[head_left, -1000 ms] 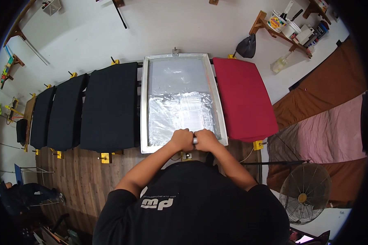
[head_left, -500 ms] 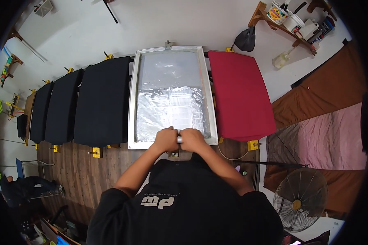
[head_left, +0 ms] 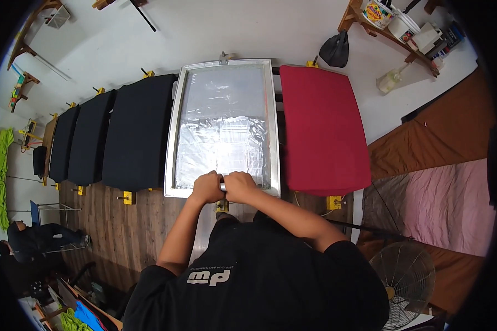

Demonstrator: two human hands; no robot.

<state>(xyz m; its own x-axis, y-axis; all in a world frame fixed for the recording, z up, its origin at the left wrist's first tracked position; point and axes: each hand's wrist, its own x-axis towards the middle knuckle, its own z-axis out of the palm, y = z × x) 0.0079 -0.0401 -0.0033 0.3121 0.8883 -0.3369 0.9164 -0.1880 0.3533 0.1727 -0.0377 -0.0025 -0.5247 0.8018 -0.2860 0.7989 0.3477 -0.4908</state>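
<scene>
A screen printing frame (head_left: 276, 138) with a pale metal rim lies in the middle, its mesh plain grey at the far half and covered by shiny clear film (head_left: 221, 149) at the near half. At its near edge my left hand (head_left: 207, 188) and my right hand (head_left: 240, 186) are closed side by side. Between them shows a short silver rounded bar (head_left: 223, 187), gripped by both; the rest of it is hidden under the fingers. A yellow-and-metal clamp (head_left: 222, 206) shows just below the hands.
Black-covered boards (head_left: 138, 132) stand in a row to the left, a red-covered board (head_left: 326, 132) to the right. Yellow clamps (head_left: 128, 197) stick out at the boards' near ends. A fan (head_left: 403, 284) stands near right. Another person (head_left: 38, 237) lies or sits far left.
My hands and the frame appear a little farther left in the picture, and the whole view has shifted and tilted slightly. Both hands keep the same grip.
</scene>
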